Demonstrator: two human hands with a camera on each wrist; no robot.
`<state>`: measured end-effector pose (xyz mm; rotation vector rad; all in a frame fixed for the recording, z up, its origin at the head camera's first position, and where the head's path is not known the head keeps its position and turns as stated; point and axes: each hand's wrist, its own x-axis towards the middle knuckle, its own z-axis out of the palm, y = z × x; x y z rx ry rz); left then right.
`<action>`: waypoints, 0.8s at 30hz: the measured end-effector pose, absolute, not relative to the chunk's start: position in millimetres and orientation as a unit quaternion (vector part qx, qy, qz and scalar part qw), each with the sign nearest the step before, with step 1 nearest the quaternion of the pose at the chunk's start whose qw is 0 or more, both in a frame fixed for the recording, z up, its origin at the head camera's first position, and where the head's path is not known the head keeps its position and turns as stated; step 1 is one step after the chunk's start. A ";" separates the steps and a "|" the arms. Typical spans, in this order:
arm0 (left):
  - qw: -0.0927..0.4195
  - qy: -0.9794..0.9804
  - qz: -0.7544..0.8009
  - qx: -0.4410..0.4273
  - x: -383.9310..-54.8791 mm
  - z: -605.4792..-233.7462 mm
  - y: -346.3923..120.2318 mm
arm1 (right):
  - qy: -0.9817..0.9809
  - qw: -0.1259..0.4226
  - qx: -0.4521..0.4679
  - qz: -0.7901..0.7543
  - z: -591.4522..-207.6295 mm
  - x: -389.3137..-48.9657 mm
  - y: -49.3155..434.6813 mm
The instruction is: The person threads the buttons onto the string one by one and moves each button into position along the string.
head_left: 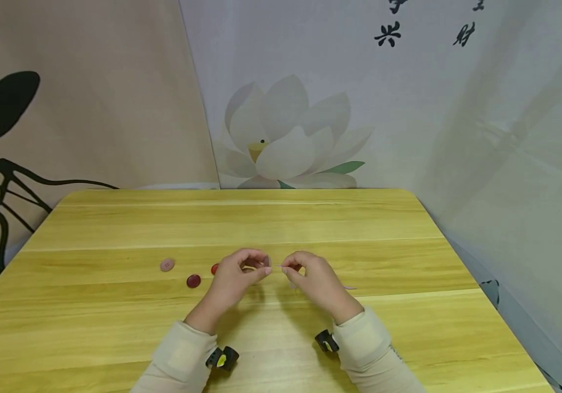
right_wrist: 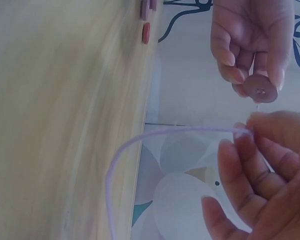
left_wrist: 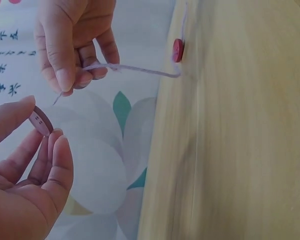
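Note:
My left hand (head_left: 235, 277) pinches a brownish-pink four-hole button (right_wrist: 254, 85) by its rim, between thumb and fingertips. Facing it, my right hand (head_left: 317, 279) pinches a light purple string (right_wrist: 180, 129) near its end. A short thin tip sticks out of those fingers toward the button, with a small gap between them in the left wrist view. From the right hand the string droops to the table. There a red button (left_wrist: 178, 50) sits along it, seemingly threaded, though the hole is not visible.
On the wooden table (head_left: 281, 218), left of the hands, lie a pink button (head_left: 166, 265), a dark red button (head_left: 193, 281) and a red button (head_left: 214, 268) partly hidden by the left hand. A printed cloth backdrop (head_left: 310, 49) stands behind the table.

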<state>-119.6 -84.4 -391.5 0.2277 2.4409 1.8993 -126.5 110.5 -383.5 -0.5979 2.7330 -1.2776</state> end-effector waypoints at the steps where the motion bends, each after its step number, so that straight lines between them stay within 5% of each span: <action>1: 0.021 0.787 0.613 0.072 -119.7 -391.8 -84.3 | 0.888 0.032 -0.196 -0.416 -383.4 -126.3 110.1; 24: 0.037 0.773 0.630 0.058 -117.4 -394.6 -81.8 | 0.889 0.015 -0.209 -0.407 -381.2 -121.9 102.8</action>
